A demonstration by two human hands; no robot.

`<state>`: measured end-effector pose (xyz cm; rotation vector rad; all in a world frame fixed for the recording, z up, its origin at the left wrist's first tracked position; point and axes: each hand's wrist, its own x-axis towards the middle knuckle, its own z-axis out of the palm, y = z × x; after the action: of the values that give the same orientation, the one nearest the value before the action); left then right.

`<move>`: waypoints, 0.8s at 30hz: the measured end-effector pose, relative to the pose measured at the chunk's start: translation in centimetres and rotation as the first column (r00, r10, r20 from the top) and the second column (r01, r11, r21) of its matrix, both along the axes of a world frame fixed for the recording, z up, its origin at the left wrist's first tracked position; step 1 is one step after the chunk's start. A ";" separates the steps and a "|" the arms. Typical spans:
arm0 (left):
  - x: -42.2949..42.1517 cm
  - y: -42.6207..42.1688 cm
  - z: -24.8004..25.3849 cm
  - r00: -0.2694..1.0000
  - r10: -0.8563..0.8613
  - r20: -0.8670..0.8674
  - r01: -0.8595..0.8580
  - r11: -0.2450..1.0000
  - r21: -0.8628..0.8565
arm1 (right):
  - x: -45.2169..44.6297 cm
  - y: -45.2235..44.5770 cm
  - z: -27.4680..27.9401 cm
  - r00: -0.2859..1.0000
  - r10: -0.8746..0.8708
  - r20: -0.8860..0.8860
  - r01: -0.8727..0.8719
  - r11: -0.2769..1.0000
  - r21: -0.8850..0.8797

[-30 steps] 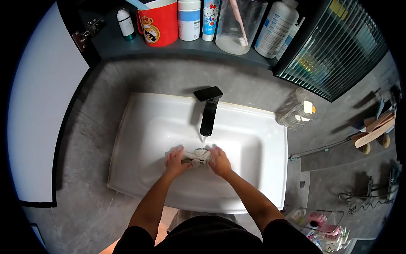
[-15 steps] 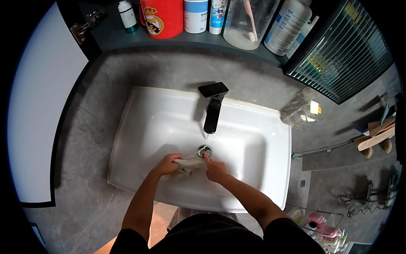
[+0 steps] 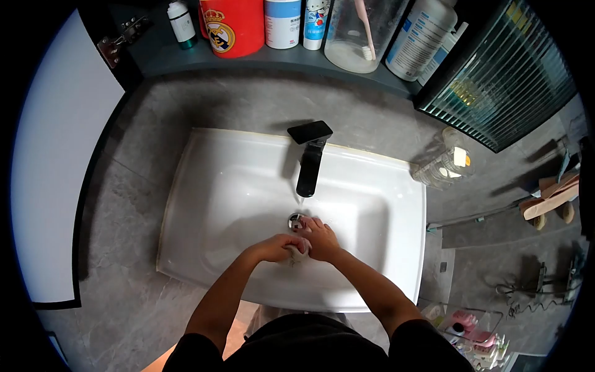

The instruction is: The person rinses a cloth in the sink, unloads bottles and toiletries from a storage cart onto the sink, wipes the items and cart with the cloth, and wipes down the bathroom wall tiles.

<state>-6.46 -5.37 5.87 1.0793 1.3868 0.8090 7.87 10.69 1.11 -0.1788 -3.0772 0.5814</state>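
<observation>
Low in the white sink (image 3: 211, 186), a wet pale cloth (image 3: 296, 255) is bunched between my two hands and partly hidden by them. My left hand (image 3: 277, 247) is closed on its upper left part. My right hand (image 3: 320, 239) lies against the cloth from the right, thumb side close to the left fingers, and also has hold of it. Both are just below the metal drain (image 3: 296, 221). A thin stream of water falls from the black faucet (image 3: 308, 177) above them.
A dark shelf (image 3: 291, 61) above holds a red mug (image 3: 234, 28), bottles, a toothpaste tube and a glass with a pink toothbrush (image 3: 364, 28). A clear ribbed container (image 3: 441, 168) stands behind the sink's right corner. A ribbed glass cabinet door (image 3: 496, 74) hangs upper right.
The cloth, stretched between my hands half a second ago, is now bunched. My left hand has moved right, up against my right hand, whose fingers now point up toward the drain.
</observation>
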 end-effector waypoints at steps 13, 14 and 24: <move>-3.5 -4.4 -1.5 0.835 0.314 -0.452 -0.409 0.904 -0.127 | -0.4 -1.8 -2.8 0.976 0.162 0.148 -0.170 0.984 0.044; -3.4 -4.8 -1.9 0.810 0.313 -0.496 -0.415 0.903 -0.107 | -0.7 -1.8 -3.0 0.967 0.162 0.195 -0.159 0.987 -0.029; -2.2 -4.8 0.5 0.874 0.155 -0.461 -0.278 0.937 -0.212 | -0.6 -2.0 -3.6 0.971 0.101 0.215 -0.036 0.957 -0.289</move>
<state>-8.70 -10.13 6.37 0.9279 1.9712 0.5225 7.31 8.65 -2.48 -0.1483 -3.2116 1.0792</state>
